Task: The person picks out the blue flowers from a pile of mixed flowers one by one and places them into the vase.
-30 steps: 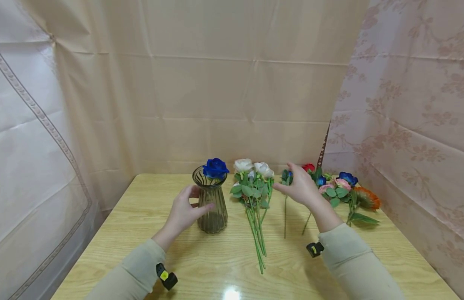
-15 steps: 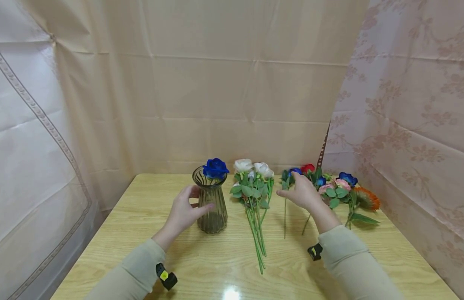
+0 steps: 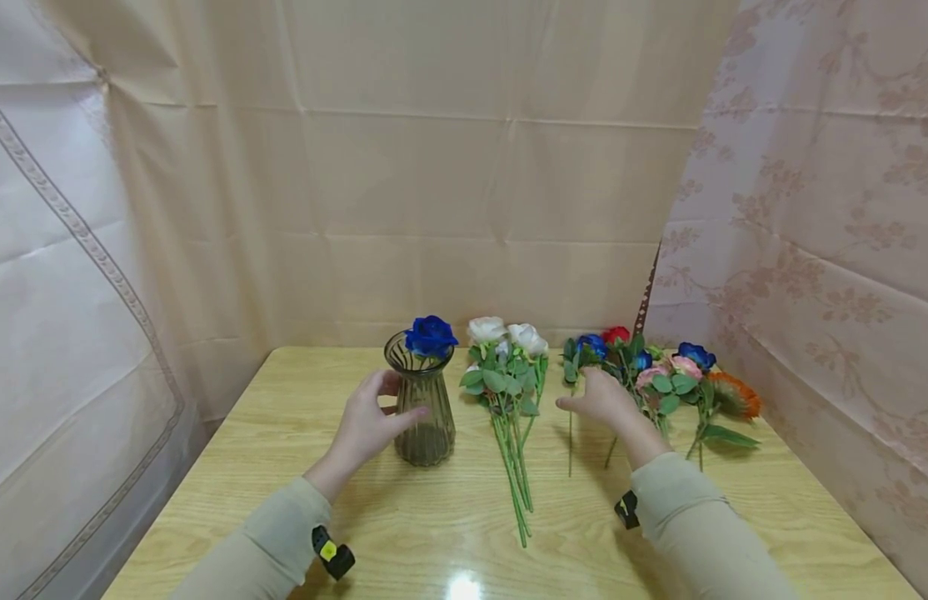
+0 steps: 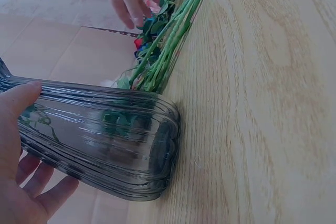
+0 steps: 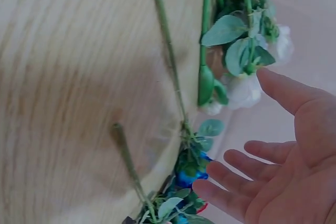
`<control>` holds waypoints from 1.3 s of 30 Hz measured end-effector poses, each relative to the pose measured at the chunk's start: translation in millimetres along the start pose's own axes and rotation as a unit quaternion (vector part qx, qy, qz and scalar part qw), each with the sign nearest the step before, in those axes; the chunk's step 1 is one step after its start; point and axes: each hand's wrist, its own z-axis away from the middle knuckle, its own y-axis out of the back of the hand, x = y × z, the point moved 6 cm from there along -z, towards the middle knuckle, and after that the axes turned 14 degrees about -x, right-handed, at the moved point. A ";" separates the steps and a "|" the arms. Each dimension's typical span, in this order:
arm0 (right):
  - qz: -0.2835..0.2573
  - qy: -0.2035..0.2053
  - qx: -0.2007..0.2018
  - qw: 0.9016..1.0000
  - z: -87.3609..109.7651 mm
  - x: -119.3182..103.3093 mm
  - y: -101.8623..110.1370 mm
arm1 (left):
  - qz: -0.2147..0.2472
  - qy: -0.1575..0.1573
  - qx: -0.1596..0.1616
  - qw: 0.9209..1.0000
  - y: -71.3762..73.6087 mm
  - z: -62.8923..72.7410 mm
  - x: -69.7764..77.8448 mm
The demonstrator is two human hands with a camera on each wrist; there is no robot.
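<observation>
In the head view, a ribbed, smoky glass vase (image 3: 426, 421) stands upright on the table with one blue rose (image 3: 431, 337) at its mouth. My left hand (image 3: 368, 419) holds the vase from the left; the left wrist view shows the thumb on one side of the glass (image 4: 100, 129) and fingers on the other. My right hand (image 3: 605, 400) hovers over the flowers at right, fingers spread and holding nothing. Close beyond its fingertips lies another blue rose (image 3: 592, 346). In the right wrist view, that blue rose (image 5: 190, 176) is beside the fingers, its thin stem (image 5: 169, 48) stretching across the wood.
White roses (image 3: 527, 339) with long green stems lie between the vase and my right hand. Farther right are a red rose (image 3: 616, 334), pink flowers (image 3: 686, 367) and an orange flower (image 3: 736, 396). A beige cloth (image 3: 434, 183) hangs behind the table (image 3: 269, 467).
My right hand has lowered and come back toward me, uncovering the blue rose behind it. The left hand and the vase have stayed in place.
</observation>
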 end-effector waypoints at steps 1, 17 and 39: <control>0.002 -0.002 -0.002 1.000 -0.5 0.9 -1.3 | 0.000 0.000 0.000 1.000 0.1 0.0 0.0; 0.034 -0.008 -0.026 0.999 -12.4 12.9 -20.5 | 0.001 -0.001 -0.003 1.000 0.4 0.6 -0.1; 0.027 -0.046 -0.030 0.998 -16.5 14.3 -37.2 | 0.011 0.001 -0.006 1.000 0.0 0.1 -2.4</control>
